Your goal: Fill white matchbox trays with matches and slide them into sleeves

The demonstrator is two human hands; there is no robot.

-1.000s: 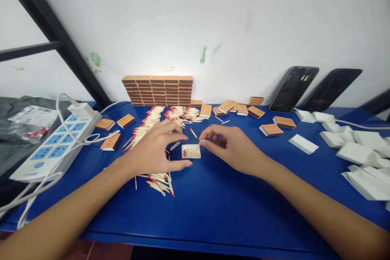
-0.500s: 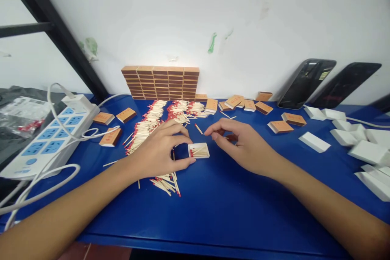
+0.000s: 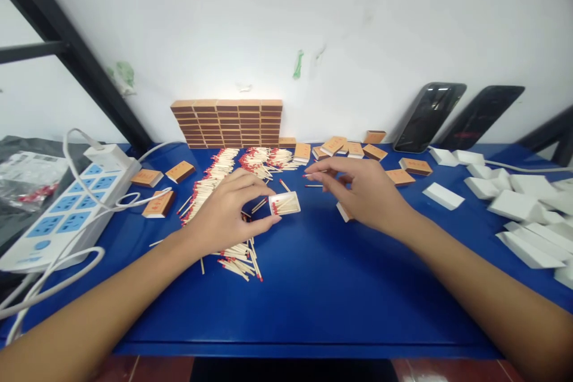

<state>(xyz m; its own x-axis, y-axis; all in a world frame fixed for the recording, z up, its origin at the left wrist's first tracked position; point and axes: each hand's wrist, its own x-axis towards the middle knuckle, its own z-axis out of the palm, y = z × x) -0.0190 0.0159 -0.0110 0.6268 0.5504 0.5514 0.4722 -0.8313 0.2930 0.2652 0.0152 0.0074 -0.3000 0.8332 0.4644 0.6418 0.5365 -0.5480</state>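
Note:
My left hand [image 3: 239,209] grips a small white matchbox tray [image 3: 293,210] between thumb and fingers at its left end. Several red-headed matches [image 3: 281,203] lie inside it, and the tray looks tilted. To the right, my right hand [image 3: 353,188] has thumb and index finger pinched together; a red tip shows at the fingertips, seemingly of a match [image 3: 307,176]. Just below them a single match lies on the table. Partly hidden under my right hand is a matchbox [image 3: 344,212]. Long heaps of loose matches [image 3: 215,182] spread behind and beside my left hand.
A stacked wall of matchboxes [image 3: 228,125] stands against the back wall. More matchboxes [image 3: 333,145] lie scattered behind my right hand. White empty trays [image 3: 514,206] pile up at right, near two leaning phones [image 3: 430,116]. A power strip [image 3: 71,206] with cables occupies the left.
My left hand has tipped the tray and moved it slightly up. My right hand has moved away toward the back, uncovering a matchbox beneath it. The camera view has shifted right.

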